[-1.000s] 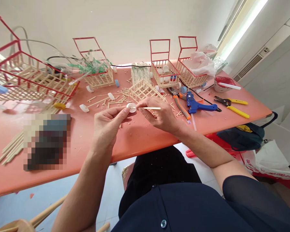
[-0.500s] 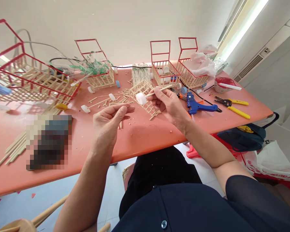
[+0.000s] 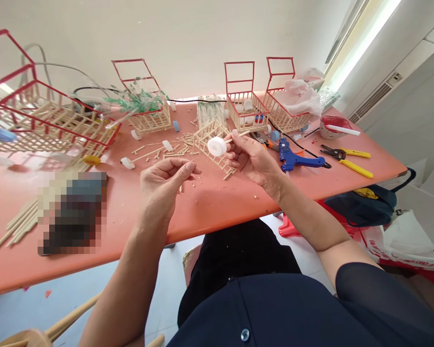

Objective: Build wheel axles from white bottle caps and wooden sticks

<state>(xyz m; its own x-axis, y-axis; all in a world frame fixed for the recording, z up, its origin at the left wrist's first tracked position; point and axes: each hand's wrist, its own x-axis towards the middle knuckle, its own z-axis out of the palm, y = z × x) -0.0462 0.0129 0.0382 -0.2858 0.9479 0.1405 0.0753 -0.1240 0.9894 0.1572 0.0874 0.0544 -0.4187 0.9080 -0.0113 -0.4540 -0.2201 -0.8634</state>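
Note:
Between thumb and fingers, my right hand pinches a thin wooden stick with a white bottle cap on its left end. The cap's round face is turned toward me. My left hand is to the left of the cap, apart from it, with thumb and index finger nearly together; whether something tiny is between them cannot be made out. Behind the cap lies a small wooden lattice frame on the orange table. Short stick pieces are scattered left of it, near another stick with white caps at both ends.
Several wooden carts with red rims stand at the back, one holding green sprigs. To the right are a blue glue gun, yellow-handled pliers and a cup. Long sticks and a blurred dark object lie left.
The white cap on the stick has turned to show its round face and shifted slightly right. My left thumb and fingertips have drawn closer together.

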